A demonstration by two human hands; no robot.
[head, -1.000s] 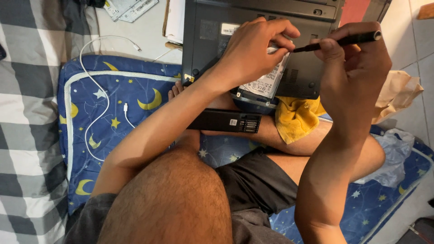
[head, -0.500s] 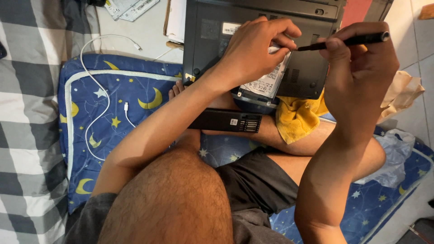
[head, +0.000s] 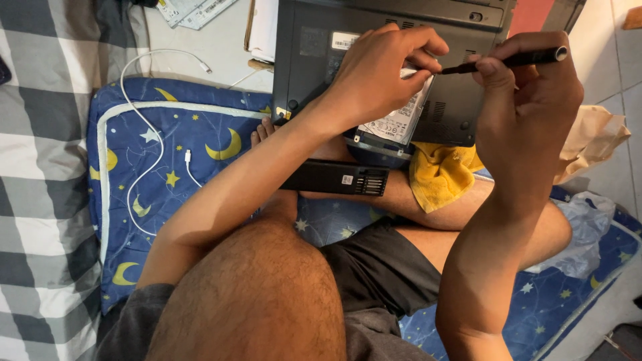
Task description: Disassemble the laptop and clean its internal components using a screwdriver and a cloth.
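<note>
At nine o'clock a white cable (head: 144, 144) lies on the moon-patterned blue mat (head: 160, 194). Toward twelve, the left hand (head: 381, 77) curls over the hard drive (head: 398, 124) in the upturned laptop (head: 374, 33), fingertips pinched shut at its edge. At one o'clock the right hand (head: 528, 100) grips a black screwdriver (head: 515, 60), fingers closed around it, tip touching the drive's corner.

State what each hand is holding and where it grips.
Right hand holds a black screwdriver by its handle. Left hand pinches the hard drive at its upper edge.
</note>
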